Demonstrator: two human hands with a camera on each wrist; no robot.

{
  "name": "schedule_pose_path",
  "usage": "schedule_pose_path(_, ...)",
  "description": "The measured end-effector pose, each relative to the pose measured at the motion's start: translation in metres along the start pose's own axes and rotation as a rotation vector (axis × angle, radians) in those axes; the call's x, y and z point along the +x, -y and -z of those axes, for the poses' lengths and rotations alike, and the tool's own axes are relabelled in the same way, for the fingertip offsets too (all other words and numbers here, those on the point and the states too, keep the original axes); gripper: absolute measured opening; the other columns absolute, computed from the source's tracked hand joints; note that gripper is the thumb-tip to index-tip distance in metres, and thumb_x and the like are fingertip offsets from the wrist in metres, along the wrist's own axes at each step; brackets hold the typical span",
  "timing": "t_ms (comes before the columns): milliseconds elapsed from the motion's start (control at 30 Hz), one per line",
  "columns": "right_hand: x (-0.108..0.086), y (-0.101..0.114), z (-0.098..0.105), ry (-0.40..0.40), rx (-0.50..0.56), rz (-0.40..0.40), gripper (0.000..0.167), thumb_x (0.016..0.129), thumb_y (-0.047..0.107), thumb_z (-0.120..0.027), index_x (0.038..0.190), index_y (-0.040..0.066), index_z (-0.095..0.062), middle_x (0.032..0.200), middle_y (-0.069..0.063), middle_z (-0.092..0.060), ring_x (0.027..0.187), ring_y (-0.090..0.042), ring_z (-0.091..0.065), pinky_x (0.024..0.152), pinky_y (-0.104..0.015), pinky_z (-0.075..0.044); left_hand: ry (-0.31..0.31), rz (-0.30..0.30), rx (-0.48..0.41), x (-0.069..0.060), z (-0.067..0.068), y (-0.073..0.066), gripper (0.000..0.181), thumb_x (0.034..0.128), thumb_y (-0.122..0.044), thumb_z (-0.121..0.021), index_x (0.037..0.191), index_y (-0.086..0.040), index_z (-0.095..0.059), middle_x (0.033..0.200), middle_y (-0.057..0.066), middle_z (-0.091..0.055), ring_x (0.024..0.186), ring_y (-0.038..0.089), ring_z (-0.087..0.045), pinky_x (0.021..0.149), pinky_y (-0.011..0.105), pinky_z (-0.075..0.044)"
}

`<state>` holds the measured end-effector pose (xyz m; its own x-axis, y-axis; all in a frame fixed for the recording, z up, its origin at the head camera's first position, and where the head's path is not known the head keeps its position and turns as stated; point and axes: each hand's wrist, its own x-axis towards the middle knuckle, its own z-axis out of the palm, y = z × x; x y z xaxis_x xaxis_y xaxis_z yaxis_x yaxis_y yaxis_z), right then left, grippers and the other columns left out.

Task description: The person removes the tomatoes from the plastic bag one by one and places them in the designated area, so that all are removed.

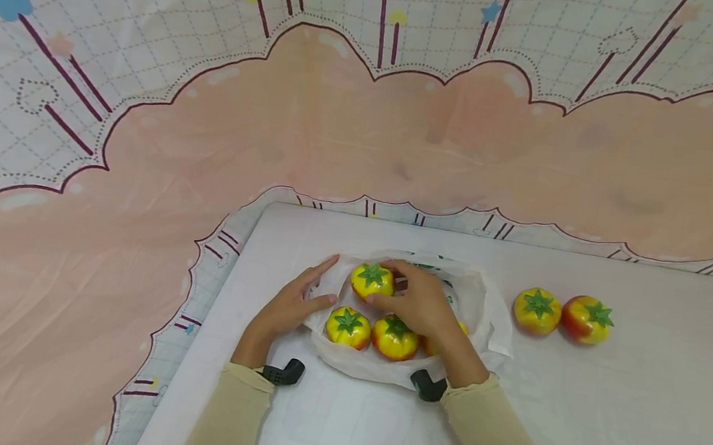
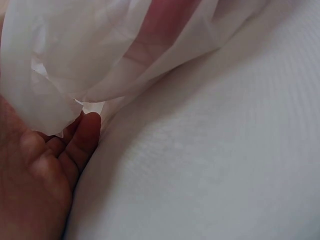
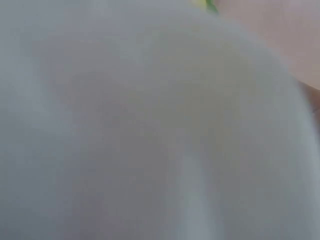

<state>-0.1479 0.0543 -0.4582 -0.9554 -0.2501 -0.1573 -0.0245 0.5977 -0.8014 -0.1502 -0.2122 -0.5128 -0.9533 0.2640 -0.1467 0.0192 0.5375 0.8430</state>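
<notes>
Pinched between thumb and fingers of my right hand (image 1: 417, 299) is a shiny yellow fruit (image 1: 370, 281) with a green star-shaped top, over the white plastic bag (image 1: 337, 357). Within the bag, two more yellow-red fruits, a left one (image 1: 347, 327) and a middle one (image 1: 395, 338), sit below it; another is partly hidden by my right wrist. My left hand (image 1: 290, 304) is at the bag's left edge, thumb and fingers spread apart. In the left wrist view, the bag (image 2: 65, 60) covers part of that hand. Blurred white plastic (image 3: 150, 130) fills most of the right wrist view.
Two more fruits of the same kind, a yellow one (image 1: 536, 311) and a redder one (image 1: 587, 320), stand side by side right of the bag on the white table (image 1: 644, 415). A patterned pink cloth (image 1: 409, 139) hangs behind the table.
</notes>
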Motion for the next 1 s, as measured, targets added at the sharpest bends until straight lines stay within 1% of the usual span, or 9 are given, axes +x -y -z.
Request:
schedule_pose_path(100, -0.002, 0.001, 0.004, 0.005, -0.008, -0.006, 0.066, 0.084, 0.046, -0.082, 0.142, 0.026, -0.058, 0.128, -0.005, -0.065, 0.119, -0.026, -0.062, 0.101, -0.046, -0.056, 0.001, 0.011, -0.008, 0.000, 0.000, -0.001, 0.071, 0.0941, -0.044, -0.069, 0.155, -0.053, -0.033, 0.170, -0.006, -0.024, 0.159, 0.032, -0.017, 0.122, 0.069, -0.015)
schedule_pose_path(233, -0.005, 0.003, 0.010, 0.000, -0.018, -0.014, 0.066, 0.084, 0.046, -0.081, 0.143, 0.027, -0.057, 0.130, -0.004, -0.064, 0.120, -0.027, -0.061, 0.100, -0.045, -0.057, 0.001, 0.006, -0.009, 0.000, -0.001, -0.001, 0.072, 0.0944, -0.043, -0.069, 0.156, -0.051, -0.033, 0.170, -0.005, -0.025, 0.159, 0.032, -0.017, 0.123, 0.069, -0.015)
schedule_pose_path(567, -0.012, 0.006, 0.024, -0.028, -0.038, 0.022, 0.066, 0.085, 0.045, -0.081, 0.143, 0.024, -0.057, 0.129, -0.006, -0.065, 0.120, -0.029, -0.063, 0.098, -0.044, -0.058, 0.002, 0.005, -0.011, 0.002, -0.001, -0.001, 0.071, 0.0950, -0.041, -0.069, 0.155, -0.053, -0.033, 0.170, -0.006, -0.025, 0.159, 0.032, -0.018, 0.123, 0.068, -0.015)
schedule_pose_path(700, -0.014, 0.006, 0.029, -0.040, -0.046, 0.021, 0.065, 0.085, 0.045, -0.081, 0.143, 0.024, -0.058, 0.131, -0.005, -0.065, 0.119, -0.027, -0.063, 0.099, -0.044, -0.058, 0.001, 0.003, -0.007, 0.002, -0.001, 0.001, 0.071, 0.0951, -0.041, -0.069, 0.154, -0.054, -0.032, 0.170, -0.005, -0.025, 0.159, 0.032, -0.018, 0.123, 0.069, -0.016)
schedule_pose_path(833, -0.016, 0.006, 0.034, -0.044, -0.047, 0.013, 0.067, 0.085, 0.045, -0.081, 0.144, 0.023, -0.057, 0.133, -0.007, -0.065, 0.120, -0.029, -0.063, 0.100, -0.045, -0.057, 0.004, -0.003, -0.013, 0.002, -0.001, 0.002, 0.071, 0.0952, -0.041, -0.069, 0.155, -0.053, -0.032, 0.170, -0.005, -0.024, 0.159, 0.032, -0.018, 0.123, 0.068, -0.016)
schedule_pose_path(1000, -0.019, 0.005, 0.041, -0.052, -0.047, 0.025, 0.068, 0.084, 0.046, -0.081, 0.144, 0.023, -0.057, 0.131, -0.008, -0.065, 0.119, -0.029, -0.063, 0.100, -0.046, -0.058, 0.002, -0.009, -0.014, 0.001, 0.000, 0.002, 0.071, 0.0953, -0.040, -0.069, 0.155, -0.052, -0.033, 0.170, -0.004, -0.025, 0.158, 0.031, -0.019, 0.123, 0.068, -0.016)
